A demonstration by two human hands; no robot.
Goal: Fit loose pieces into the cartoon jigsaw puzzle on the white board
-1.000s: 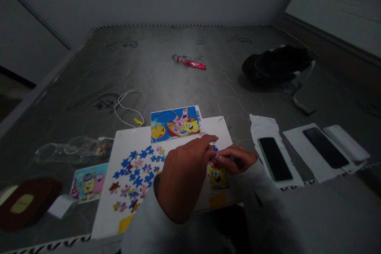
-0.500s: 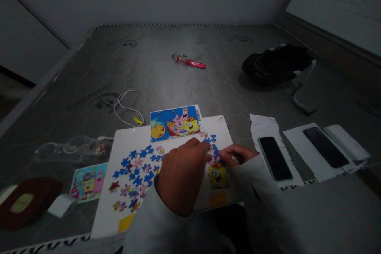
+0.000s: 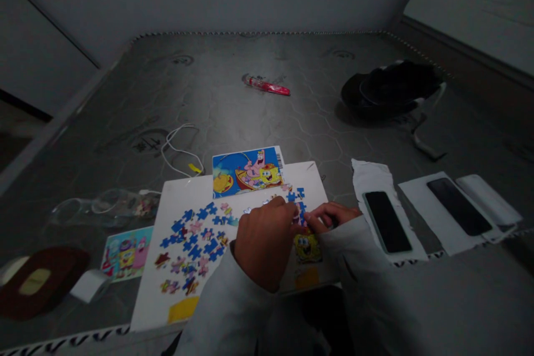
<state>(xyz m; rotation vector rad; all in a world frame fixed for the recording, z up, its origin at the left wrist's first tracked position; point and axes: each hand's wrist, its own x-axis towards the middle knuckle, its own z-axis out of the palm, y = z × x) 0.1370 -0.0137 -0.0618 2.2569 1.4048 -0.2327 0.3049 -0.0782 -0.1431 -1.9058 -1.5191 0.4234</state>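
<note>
A white board (image 3: 183,200) lies in front of me with several loose blue and pink puzzle pieces (image 3: 194,242) spread over its left half. A joined yellow cartoon section (image 3: 306,247) sits at its right. My left hand (image 3: 267,242) and my right hand (image 3: 331,216) meet just above that section, fingertips pressed together over small pieces at the board's right side. Whether either hand pinches a piece is hidden by the fingers. A cartoon reference picture (image 3: 247,171) lies at the board's far edge.
Two dark phones (image 3: 386,221) (image 3: 459,206) lie on white paper at the right. A black bag (image 3: 392,89) and a red wrapper (image 3: 267,87) lie farther back. A white cable (image 3: 179,150), a clear plastic bag (image 3: 104,207), another cartoon card (image 3: 125,253) and a brown box (image 3: 39,283) are left.
Both hands lowered onto the board and shifted slightly toward me, closing in over the pieces above the yellow section. More small blue pieces show beyond the fingertips.
</note>
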